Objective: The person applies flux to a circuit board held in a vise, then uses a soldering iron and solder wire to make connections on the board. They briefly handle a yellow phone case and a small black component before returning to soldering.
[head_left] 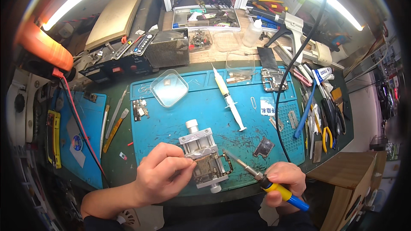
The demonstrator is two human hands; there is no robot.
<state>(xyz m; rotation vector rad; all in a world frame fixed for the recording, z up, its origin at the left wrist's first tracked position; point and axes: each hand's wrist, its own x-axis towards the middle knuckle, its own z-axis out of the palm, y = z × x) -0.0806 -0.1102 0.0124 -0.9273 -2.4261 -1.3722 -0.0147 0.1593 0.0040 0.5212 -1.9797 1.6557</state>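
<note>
A silver metal clamp [198,140] stands on the blue mat and grips a small circuit board [206,167]. My left hand [165,170] is closed in a pinch at the board's left edge; what its fingertips hold, if anything, is hidden. In my right hand [286,183] is a soldering iron [246,167] with a yellow and blue handle, held like a pen. Its tip points up and left, ending just right of the clamp, close to a narrow board piece [227,164] with an open frame shape. A dark flat part [263,147] lies further right on the mat.
Beyond the clamp, a syringe [229,98] and a clear plastic lid [169,88] lie on the blue mat [171,124]. A black cable [279,115] hangs down across the right side. Pliers [327,134] and other hand tools crowd the right edge; tweezers [114,113] lie left.
</note>
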